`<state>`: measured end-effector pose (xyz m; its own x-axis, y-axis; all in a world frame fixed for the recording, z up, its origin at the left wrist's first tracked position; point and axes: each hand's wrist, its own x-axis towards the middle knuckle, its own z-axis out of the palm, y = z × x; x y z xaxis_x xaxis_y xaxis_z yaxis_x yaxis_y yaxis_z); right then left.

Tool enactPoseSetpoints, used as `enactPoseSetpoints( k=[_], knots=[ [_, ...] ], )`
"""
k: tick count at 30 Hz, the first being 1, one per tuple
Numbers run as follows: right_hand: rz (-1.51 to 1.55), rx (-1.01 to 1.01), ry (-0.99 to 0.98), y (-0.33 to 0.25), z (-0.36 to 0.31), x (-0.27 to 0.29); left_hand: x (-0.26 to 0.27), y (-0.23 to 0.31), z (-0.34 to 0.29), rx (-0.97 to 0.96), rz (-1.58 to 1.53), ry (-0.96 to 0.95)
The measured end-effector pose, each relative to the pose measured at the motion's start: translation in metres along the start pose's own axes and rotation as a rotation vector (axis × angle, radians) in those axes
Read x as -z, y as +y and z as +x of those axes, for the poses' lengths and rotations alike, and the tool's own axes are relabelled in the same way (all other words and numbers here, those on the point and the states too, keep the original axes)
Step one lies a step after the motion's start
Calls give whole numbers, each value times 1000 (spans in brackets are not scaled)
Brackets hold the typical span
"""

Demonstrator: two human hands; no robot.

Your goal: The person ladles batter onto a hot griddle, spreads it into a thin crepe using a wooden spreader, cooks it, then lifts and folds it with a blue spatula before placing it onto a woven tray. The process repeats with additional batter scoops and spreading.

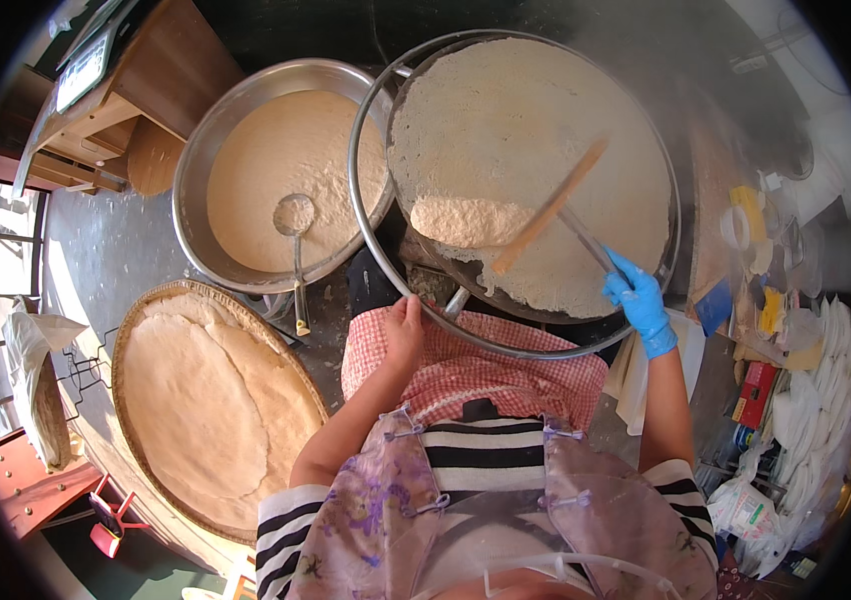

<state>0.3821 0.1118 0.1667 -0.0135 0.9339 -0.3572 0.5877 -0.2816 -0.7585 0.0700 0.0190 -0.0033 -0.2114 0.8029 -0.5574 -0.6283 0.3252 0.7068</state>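
Batter-coated griddle (pixel 461 268), speckled grey floor (pixel 136 235)

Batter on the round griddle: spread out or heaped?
Mostly spread: a thin layer covers most of the griddle, though a thick heap lies left of the wooden spreader in the gloved right hand.

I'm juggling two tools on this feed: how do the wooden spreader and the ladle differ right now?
The wooden spreader has a straight crossbar; the ladle ends in a round bowl.
The spreader is gripped by the blue-gloved right hand; the ladle lies unheld.
The spreader is over the spread batter; the ladle sits in the metal basin, its handle across the rim.
Both have a slim handle.
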Motion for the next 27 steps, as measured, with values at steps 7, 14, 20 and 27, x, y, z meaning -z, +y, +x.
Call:
enactPoseSetpoints(
  k=[7,14,20,27],
  knots=[
    [-241,121,-338,-13,71,-10,12,2,4,110,263,-165],
    [-342,423,-532,-170,150,-161,23,47,30,222,363,-193],
    [-35,204,-153,-99,91,-90,21,54,37,240,356,-202],
    [-31,4,77,1,24,-50,1,51,3,317,760,-277]
  ],
)
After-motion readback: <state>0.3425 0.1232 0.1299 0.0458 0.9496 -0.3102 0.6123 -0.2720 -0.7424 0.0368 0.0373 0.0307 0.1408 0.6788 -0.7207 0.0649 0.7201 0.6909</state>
